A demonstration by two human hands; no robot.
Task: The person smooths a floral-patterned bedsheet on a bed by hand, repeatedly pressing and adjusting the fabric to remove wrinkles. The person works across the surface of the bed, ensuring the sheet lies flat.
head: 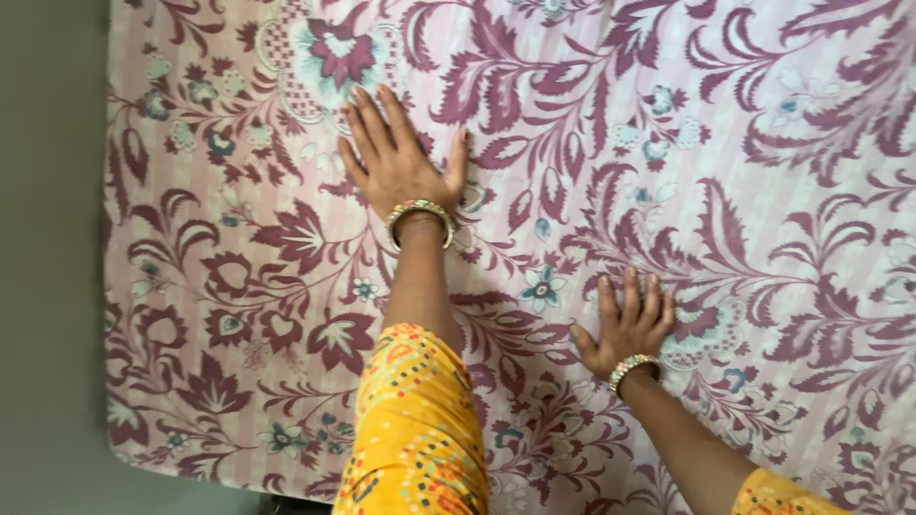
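Head view, looking straight down: a pink cotton bedsheet printed with maroon leaves and pale blue flowers (744, 191) lies spread flat and fills nearly the whole picture, and both bare hands press on it, palms down.

The left hand (396, 157) lies farther from the body, up near a large blue-and-maroon flower motif (329, 52) in the print. Its fingers are spread and extended flat, thumb angled out to the right; it grips nothing and only rests on the cloth. A beaded bangle (420, 217) circles that wrist, and the yellow patterned sleeve (415, 429) covers the arm from the elbow down to the frame's bottom edge.

The right hand (630, 329) lies nearer the body and to the right of the left, also flat and open with fingers fanned, holding nothing. A similar bangle (633, 367) sits on its wrist.

The sheet extends away from both hands in every direction. Its left edge (107, 238) runs top to bottom beside a plain grey floor (48, 286), and the left hand is the nearer of the two to that edge, though well apart from it. A line from hand to hand runs diagonally, upper left to lower right. The cloth between and around the hands looks smooth, with only faint ripples.
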